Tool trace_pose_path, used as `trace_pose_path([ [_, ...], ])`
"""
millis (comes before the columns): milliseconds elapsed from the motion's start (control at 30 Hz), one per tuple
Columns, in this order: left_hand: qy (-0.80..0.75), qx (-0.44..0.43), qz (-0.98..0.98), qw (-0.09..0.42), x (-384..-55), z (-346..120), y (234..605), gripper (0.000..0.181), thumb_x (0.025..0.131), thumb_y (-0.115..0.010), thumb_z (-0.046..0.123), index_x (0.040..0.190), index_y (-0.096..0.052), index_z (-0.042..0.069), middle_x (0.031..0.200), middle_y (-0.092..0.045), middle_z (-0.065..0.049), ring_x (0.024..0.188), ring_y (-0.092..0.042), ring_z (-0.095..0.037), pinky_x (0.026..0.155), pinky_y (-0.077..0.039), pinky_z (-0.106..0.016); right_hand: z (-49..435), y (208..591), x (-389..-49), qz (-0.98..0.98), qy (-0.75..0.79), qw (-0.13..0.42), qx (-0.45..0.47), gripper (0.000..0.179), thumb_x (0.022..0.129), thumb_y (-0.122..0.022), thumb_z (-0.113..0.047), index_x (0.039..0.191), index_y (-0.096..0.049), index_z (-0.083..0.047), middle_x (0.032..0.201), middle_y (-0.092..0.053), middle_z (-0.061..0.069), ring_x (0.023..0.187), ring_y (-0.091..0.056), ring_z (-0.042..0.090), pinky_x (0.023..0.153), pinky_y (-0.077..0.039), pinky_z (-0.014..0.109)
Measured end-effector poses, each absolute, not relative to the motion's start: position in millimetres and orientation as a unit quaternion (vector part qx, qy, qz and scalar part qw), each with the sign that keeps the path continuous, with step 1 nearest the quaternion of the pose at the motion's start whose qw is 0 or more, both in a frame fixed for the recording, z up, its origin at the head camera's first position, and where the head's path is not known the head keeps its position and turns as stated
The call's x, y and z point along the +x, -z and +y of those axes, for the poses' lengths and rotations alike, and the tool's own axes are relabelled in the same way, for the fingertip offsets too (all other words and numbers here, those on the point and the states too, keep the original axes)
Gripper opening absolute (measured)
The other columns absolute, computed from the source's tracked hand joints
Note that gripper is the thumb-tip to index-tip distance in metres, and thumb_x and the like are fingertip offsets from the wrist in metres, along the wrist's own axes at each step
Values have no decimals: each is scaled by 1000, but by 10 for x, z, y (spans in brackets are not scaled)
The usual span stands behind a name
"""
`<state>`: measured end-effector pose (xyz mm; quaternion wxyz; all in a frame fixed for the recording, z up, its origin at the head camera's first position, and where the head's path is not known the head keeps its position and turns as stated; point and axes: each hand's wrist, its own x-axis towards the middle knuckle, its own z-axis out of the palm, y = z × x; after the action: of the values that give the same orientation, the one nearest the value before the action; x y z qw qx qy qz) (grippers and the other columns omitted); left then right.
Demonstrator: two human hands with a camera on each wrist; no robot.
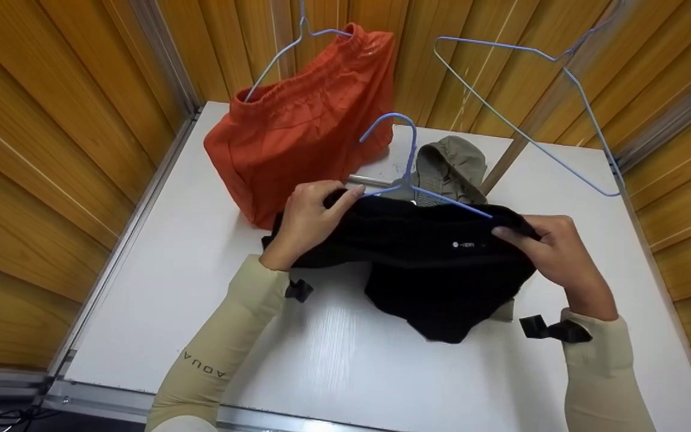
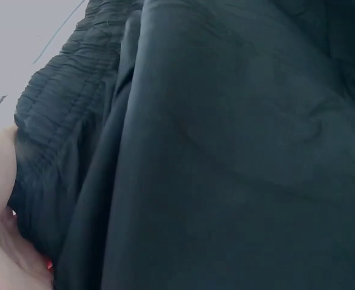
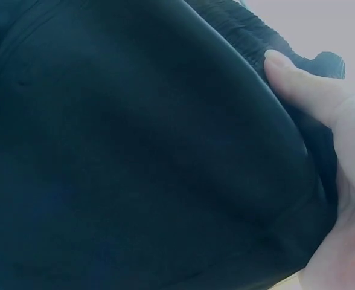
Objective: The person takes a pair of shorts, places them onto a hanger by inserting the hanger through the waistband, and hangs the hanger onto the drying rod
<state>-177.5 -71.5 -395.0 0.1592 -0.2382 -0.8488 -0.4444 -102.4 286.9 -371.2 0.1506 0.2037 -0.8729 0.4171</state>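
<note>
Black shorts [image 1: 441, 294] with a gathered elastic waistband hang between both hands over the white table. A blue wire hanger [image 1: 412, 150] sits at the waistband, its hook standing up and its shoulders partly hidden in the waist opening. My left hand [image 1: 309, 219] grips the left end of the waistband, thumb along the hanger's left shoulder. At the opposite end my right hand [image 1: 558, 249] pinches the waistband, thumb on the near side near a small white print. Black cloth fills most of the left wrist view, and the right thumb [image 3: 304, 87] presses the gathered edge in the right wrist view.
Red-orange shorts [image 1: 303, 138] hang on another hanger [image 1: 273, 60] at the back left. A bare wire hanger [image 1: 492, 111] hangs at the back right. Behind the black shorts lies an olive-grey garment [image 1: 462, 159] on the white table [image 1: 141, 306]. Wooden slat walls [image 1: 69, 108] surround it.
</note>
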Motion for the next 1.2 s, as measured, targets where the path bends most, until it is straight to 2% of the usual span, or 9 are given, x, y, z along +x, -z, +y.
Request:
trace_pose_path([
  [133,436,-237,-853,165,-1781,-705,3939,36,93,-60,44,77,-67,13,66,-56,3,69,-56,-11,67,-45,-26,2923,3674,-1010,-875,-416,155,192,27,75,-71,13,64,-67,-11,57,-61,-7,51,-47,1,53,-36,16],
  [267,432,-228,-857,162,-1787,-698,3938,31,91,-63,45,86,-71,16,78,-69,4,75,-61,-10,72,-49,-29,2951,3614,-1005,-877,-407,156,202,26,74,-72,14,64,-68,-10,59,-62,-9,52,-48,-1,54,-37,15],
  [367,436,-226,-859,147,-1793,-695,3942,31,90,-64,46,93,-72,17,85,-71,3,77,-62,-11,74,-49,-31,2973,3568,-993,-878,-399,164,207,26,74,-72,15,64,-68,-9,61,-64,-10,52,-50,-2,55,-39,13],
  [467,443,-228,-857,128,-1799,-692,3949,34,90,-63,47,103,-71,16,96,-72,2,87,-64,-12,82,-51,-32,3008,3534,-980,-880,-392,176,202,26,73,-71,15,64,-67,-8,59,-63,-8,52,-50,-1,54,-38,13],
  [600,459,-234,-850,111,-1805,-698,3970,42,91,-64,44,122,-64,16,119,-67,0,111,-61,-14,100,-44,-36,3052,3497,-957,-884,-391,184,180,25,75,-71,14,62,-64,-6,54,-56,-5,49,-45,-1,51,-35,15],
  [733,464,-246,-843,117,-1824,-689,3993,52,92,-62,43,136,-53,17,134,-59,2,126,-51,-13,110,-33,-40,3087,3453,-924,-884,-393,196,159,23,76,-70,13,62,-63,-4,53,-55,-7,49,-44,-2,51,-34,15],
  [967,444,-259,-843,161,-1851,-665,4022,57,93,-63,37,143,-47,15,145,-50,-1,139,-39,-19,116,-25,-44,3149,3390,-868,-890,-381,215,126,27,76,-72,9,58,-58,-4,52,-45,-13,50,-38,-3,51,-30,18],
  [1200,461,-268,-831,159,-1847,-650,4041,54,94,-63,30,143,-47,14,151,-44,-2,144,-32,-18,114,-26,-49,3223,3368,-847,-884,-394,222,119,18,77,-70,12,64,-65,0,55,-53,-14,50,-40,-3,49,-31,17],
])
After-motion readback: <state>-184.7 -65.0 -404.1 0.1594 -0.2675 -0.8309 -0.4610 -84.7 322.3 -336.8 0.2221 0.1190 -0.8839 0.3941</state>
